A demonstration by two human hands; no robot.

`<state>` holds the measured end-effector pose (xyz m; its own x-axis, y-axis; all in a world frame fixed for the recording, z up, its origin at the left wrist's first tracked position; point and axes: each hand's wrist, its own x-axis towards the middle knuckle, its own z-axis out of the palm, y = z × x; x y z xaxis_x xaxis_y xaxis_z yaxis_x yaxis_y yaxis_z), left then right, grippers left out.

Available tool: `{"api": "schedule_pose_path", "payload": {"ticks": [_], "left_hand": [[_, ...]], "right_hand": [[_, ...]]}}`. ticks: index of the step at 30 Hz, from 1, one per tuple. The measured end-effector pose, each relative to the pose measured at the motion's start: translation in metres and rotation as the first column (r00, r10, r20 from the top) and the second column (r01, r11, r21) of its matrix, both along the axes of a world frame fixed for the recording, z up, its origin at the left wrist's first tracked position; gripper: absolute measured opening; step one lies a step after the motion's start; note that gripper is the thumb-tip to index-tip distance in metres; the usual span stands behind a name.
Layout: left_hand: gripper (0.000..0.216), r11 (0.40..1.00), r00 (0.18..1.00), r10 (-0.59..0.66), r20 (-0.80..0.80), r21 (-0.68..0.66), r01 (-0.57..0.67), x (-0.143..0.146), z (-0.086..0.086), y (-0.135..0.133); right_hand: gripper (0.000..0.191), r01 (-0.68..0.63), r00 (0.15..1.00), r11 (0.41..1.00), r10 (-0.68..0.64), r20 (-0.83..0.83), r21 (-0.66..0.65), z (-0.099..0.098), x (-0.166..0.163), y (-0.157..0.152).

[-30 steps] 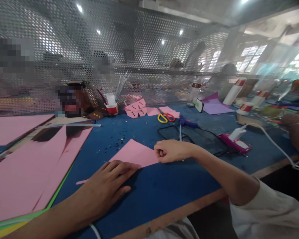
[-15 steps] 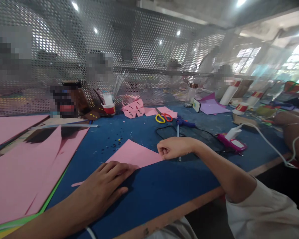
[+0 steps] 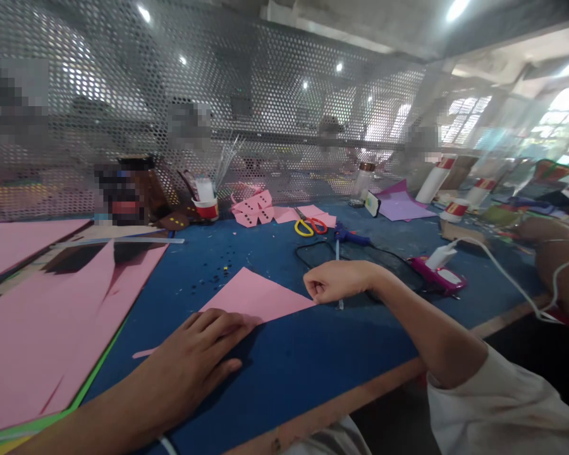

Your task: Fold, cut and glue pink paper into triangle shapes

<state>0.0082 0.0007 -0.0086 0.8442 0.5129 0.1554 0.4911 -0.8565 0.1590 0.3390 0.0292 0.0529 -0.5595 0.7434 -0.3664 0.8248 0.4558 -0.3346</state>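
Observation:
A pink triangle of paper lies on the blue table in front of me, one corner pointing away. My left hand rests flat on its near left part, fingers stretched out and palm down. At the right tip of the paper, my right hand is curled closed with that corner at its fingertips; the thumb is mostly hidden. A thin pink tail shows to the left of my left wrist. Just behind my right hand lies a blue glue gun with a clear glue stick.
Large pink sheets cover the left side. Scissors and a dotted pink cut-out lie farther back, before a perforated metal screen. A magenta power strip with cables sits right, near another person's arm.
My right hand has shifted slightly right along the paper's tip, staying closed. My left hand stays flat on the paper. The view has moved a little.

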Motion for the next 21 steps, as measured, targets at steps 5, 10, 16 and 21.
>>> {"api": "schedule_pose_path", "payload": {"ticks": [5, 10, 16, 21], "left_hand": [[0.047, 1.000, 1.000, 0.012, -0.016, -0.007, -0.012, 0.000, 0.000, 0.000], [0.048, 1.000, 1.000, 0.001, -0.026, -0.005, -0.002, 0.000, 0.001, 0.000], [0.047, 1.000, 0.999, -0.007, -0.040, 0.028, 0.008, 0.001, 0.003, -0.001], [0.046, 0.999, 1.000, -0.026, -0.016, 0.026, 0.026, 0.001, 0.004, -0.002]], "right_hand": [[0.005, -0.004, 0.999, 0.999, 0.002, 0.041, 0.053, 0.002, 0.007, 0.000], [0.004, 0.144, 0.986, 0.985, -0.134, -0.102, 0.100, 0.009, 0.004, -0.003], [0.006, 0.155, 0.879, 0.954, -0.014, -0.477, 0.258, -0.008, -0.041, -0.018], [0.004, 0.042, 0.923, 0.953, 0.078, -0.378, 0.299, -0.036, -0.063, -0.018]]}}
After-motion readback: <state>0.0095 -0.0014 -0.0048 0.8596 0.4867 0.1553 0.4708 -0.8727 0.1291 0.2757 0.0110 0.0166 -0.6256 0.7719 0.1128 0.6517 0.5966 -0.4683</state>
